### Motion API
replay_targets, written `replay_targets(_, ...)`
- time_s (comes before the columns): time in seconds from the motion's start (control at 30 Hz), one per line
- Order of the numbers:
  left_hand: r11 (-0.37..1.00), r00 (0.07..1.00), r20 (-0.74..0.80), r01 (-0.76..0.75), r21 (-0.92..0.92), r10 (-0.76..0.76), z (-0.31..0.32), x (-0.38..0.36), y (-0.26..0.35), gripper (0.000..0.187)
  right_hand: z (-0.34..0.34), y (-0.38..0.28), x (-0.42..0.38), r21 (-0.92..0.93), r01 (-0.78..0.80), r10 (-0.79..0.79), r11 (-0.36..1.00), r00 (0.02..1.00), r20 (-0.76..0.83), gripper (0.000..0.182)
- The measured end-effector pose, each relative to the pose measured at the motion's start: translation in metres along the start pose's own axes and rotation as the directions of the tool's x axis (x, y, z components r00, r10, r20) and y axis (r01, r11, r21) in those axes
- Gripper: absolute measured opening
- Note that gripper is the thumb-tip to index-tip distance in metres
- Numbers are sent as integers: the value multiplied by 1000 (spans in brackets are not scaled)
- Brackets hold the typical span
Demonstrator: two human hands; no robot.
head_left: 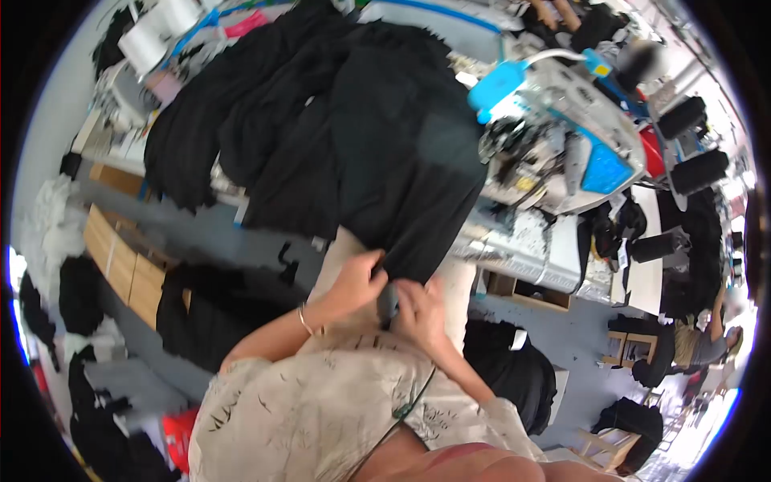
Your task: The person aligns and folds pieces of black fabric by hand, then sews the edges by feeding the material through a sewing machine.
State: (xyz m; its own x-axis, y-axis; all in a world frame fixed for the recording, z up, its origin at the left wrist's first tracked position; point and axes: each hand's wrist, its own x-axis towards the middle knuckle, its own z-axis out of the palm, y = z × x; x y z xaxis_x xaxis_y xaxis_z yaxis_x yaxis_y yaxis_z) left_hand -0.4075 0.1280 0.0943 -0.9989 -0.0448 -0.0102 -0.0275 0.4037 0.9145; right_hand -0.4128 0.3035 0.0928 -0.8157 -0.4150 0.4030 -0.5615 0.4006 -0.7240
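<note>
A large piece of black fabric (401,136) spreads over the worktable and hangs down over its front edge toward my lap. At its lower end my left hand (359,283) is closed in a pinch on the edge of the cloth. Close by on the right, my right hand (421,312) has bent fingers gripping the same edge. A short strip of cloth dangles between the two hands. To the right of the fabric stands a sewing machine (590,136) with blue parts; its needle area is cluttered and hard to make out.
More black cloth is heaped on the table's left side (193,136). White thread cones (143,50) stand at the back left, black ones (699,173) at the right. A wooden bench (120,261) and dark cloth piles (514,361) flank me. Other people work farther off.
</note>
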Motion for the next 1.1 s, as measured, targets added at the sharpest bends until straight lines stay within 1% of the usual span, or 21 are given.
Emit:
replay_targets(0.07, 980, 988, 52, 153, -126, -148, -11, -20, -7, 19, 5, -4, 4, -165, 191, -203, 968, 977, -62, 18)
replay_targets(0.1, 980, 984, 61, 172, -96, -166, -18, -29, -10, 18, 12, -7, -2, -104, 182, -187, 978, 981, -43, 17)
replay_targets(0.17, 983, 994, 31, 104, -151, -101, -30, -48, -20, 14, 27, -10, -12, 11, 170, -170, 985, 985, -11, 17)
replay_targets(0.2, 982, 998, 10, 63, -179, -62, -35, -57, -24, 13, 28, -20, -13, 151, 36, -46, 988, 997, 65, 17)
replay_targets(0.23, 966, 986, 21, 164, -198, -163, -48, -67, -10, 13, 27, -36, -12, 272, -110, 68, 956, 985, 159, 17)
replay_targets(0.27, 946, 964, 69, 264, -190, -255, -62, -74, 3, 14, 27, -48, -12, 368, -262, 170, 892, 949, 264, 17)
replay_targets(0.3, 936, 981, 19, 191, -295, -194, -68, -80, 3, 15, 32, -53, -8, 471, -303, 179, 828, 940, 289, 19)
replay_targets(0.33, 915, 991, -39, 105, -390, -130, -73, -84, 6, 15, 30, -63, 2, 501, -294, 138, 814, 936, 325, 21)
replay_targets(0.37, 889, 990, -143, -59, -455, -7, -74, -83, 14, 20, 23, -74, 16, 531, -284, 94, 798, 930, 356, 23)
replay_targets(0.4, 853, 985, -171, -87, -514, -3, -81, -84, 25, 21, 16, -85, 30, 560, -271, 48, 783, 924, 380, 24)
replay_targets(0.47, 768, 975, -224, -154, -622, 15, -94, -86, 44, 24, 8, -103, 58, 551, -149, -93, 821, 918, 387, 31)
replay_targets(0.5, 651, 986, -136, -42, -758, -94, -101, -88, 49, 28, 10, -108, 66, 549, -96, -133, 830, 923, 362, 32)
replay_targets(0.57, 831, 963, -260, -201, -518, 71, -110, -94, 65, 29, 12, -115, 82, 522, 29, -219, 853, 927, 306, 32)
replay_targets(0.6, 887, 941, -299, -270, -375, 160, -113, -94, 76, 30, 11, -116, 86, 494, 98, -264, 864, 924, 277, 32)
replay_targets(0.63, 896, 876, -385, -391, -211, 291, -111, -89, 71, 24, 3, -122, 90, 412, 62, -213, 909, 920, 329, 25)
replay_targets(0.73, 904, 843, -437, -406, -134, 314, -120, -95, 78, 16, 9, -134, 93, 527, -70, -137, 847, 929, 343, 19)
replay_targets(0.77, 904, 835, -454, -408, -129, 312, -121, -96, 77, 15, 11, -138, 94, 548, -58, -135, 834, 942, 306, 11)
replay_targets(0.87, 901, 810, -497, -417, -117, 310, -120, -100, 73, 13, 11, -152, 94, 601, -189, -32, 776, 941, 337, 7)
replay_targets(0.97, 859, 770, -531, -492, -141, 354, -118, -98, 70, 15, 14, -152, 95, 600, -161, -39, 783, 951, 306, 10)
replay_targets(1.1, 842, 767, -544, -506, -188, 340, -118, -97, 69, 15, 18, -152, 94, 604, -158, -17, 781, 962, 273, 12)
